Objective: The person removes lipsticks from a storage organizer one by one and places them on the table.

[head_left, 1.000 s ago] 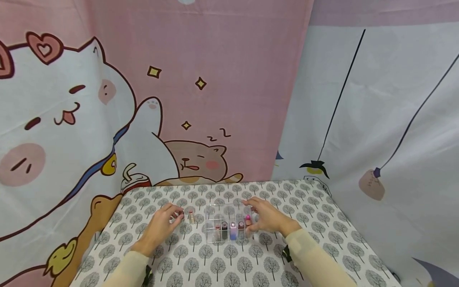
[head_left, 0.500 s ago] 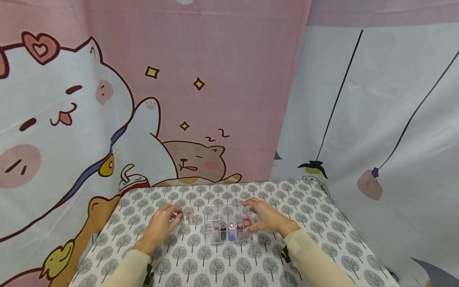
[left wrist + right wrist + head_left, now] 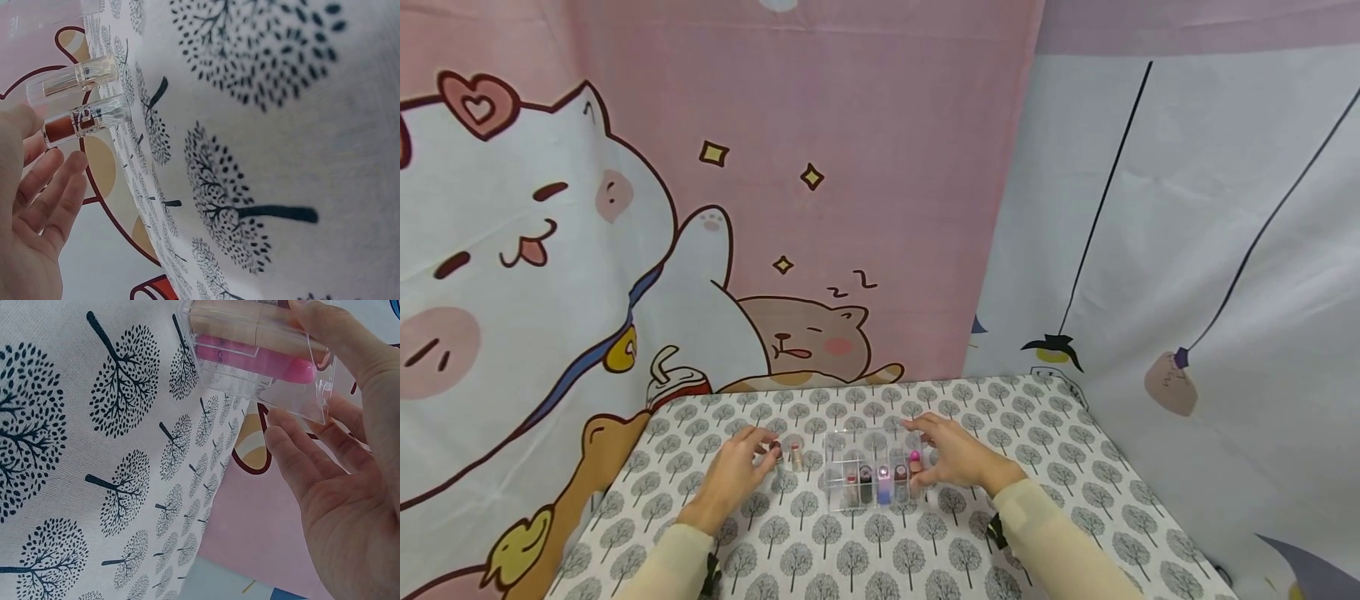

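Observation:
My left hand (image 3: 733, 467) pinches the top end of a clear lipstick tube (image 3: 87, 122) with a brown-red stick inside; the tube stands upright on the cloth. Just beside it stands another clear tube with a gold middle, a second lipstick (image 3: 78, 76), apart from the fingers. At the right, my right hand (image 3: 958, 454) grips the right end of a clear divided organizer (image 3: 837, 493), thumb at the near side and fingers at the far side. Inside its front row are several lipsticks, one lilac (image 3: 884, 485). A bright pink tube (image 3: 256, 360) lies behind the organizer's clear wall, next to a peach tube (image 3: 231, 325).
White cloth with grey tree prints covers the table (image 3: 880, 550). Behind it hangs a pink curtain (image 3: 887, 167) with cartoon cats, and a pale curtain (image 3: 1240, 250) hangs on the right. Back compartments of the organizer show the cloth through them.
Both hands keep their places on the lipstick and the organizer. The head view has shifted slightly, so the whole scene sits a little further left.

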The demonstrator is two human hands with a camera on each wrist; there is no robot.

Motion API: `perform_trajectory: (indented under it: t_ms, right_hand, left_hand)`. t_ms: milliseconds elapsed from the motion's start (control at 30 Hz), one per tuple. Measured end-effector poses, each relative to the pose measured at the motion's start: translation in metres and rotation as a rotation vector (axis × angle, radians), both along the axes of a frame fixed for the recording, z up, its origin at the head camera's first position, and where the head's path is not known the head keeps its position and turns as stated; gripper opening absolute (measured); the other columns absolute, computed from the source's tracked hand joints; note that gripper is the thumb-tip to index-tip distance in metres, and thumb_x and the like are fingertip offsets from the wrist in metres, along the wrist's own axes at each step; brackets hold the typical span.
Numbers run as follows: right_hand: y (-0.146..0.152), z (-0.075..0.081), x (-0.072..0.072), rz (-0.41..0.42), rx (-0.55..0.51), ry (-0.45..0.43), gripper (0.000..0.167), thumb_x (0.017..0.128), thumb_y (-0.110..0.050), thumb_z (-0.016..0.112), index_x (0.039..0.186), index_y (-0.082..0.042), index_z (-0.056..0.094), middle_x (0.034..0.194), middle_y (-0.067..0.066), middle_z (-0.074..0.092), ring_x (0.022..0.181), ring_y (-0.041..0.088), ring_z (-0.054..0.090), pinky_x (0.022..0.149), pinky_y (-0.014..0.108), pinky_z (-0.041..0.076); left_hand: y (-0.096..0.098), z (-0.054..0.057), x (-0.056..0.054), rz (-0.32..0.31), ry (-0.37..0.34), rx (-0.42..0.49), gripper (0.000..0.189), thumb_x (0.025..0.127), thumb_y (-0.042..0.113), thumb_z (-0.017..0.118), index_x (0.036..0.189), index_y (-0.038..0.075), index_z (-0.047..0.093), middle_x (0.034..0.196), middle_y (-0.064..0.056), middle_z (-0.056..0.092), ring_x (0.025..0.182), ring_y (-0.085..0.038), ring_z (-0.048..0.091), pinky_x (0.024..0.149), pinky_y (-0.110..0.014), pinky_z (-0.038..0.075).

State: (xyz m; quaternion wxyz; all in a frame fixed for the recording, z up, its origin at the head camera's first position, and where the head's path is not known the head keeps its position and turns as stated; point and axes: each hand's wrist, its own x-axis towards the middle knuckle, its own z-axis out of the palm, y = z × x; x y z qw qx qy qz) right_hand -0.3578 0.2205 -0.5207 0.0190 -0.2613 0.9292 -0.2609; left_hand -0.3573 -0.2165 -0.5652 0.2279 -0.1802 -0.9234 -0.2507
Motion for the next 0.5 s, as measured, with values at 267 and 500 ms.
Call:
perform_trajectory:
  t_ms: [267, 500]
  right_hand:
    - [0.001, -0.002, 0.000, 0.000, 0.007, 0.006, 0.117, 0.078, -0.049, 0.108, 0.175, -0.016, 0.052, 0.170, 0.011, 0.061, 0.139, 0.032, 0.073, 0.119, 0.060, 0.065]
    - [0.002, -0.003, -0.001, 0.014, -0.015, 0.012, 0.117, 0.077, -0.047, 0.109, 0.175, -0.015, 0.052, 0.168, 0.012, 0.062, 0.139, 0.033, 0.074, 0.119, 0.059, 0.066]
  left_hand:
    - [0.000, 0.003, 0.005, 0.018, 0.051, -0.033, 0.025, 0.101, 0.015, 0.092, 0.125, 0.012, 0.084, 0.119, -0.007, 0.079, 0.100, -0.029, 0.082, 0.072, -0.034, 0.069]
    - [0.009, 0.012, 0.008, -0.007, 0.126, -0.038, 0.030, 0.098, 0.013, 0.092, 0.127, 0.012, 0.084, 0.121, -0.007, 0.080, 0.092, -0.025, 0.079, 0.065, -0.022, 0.063]
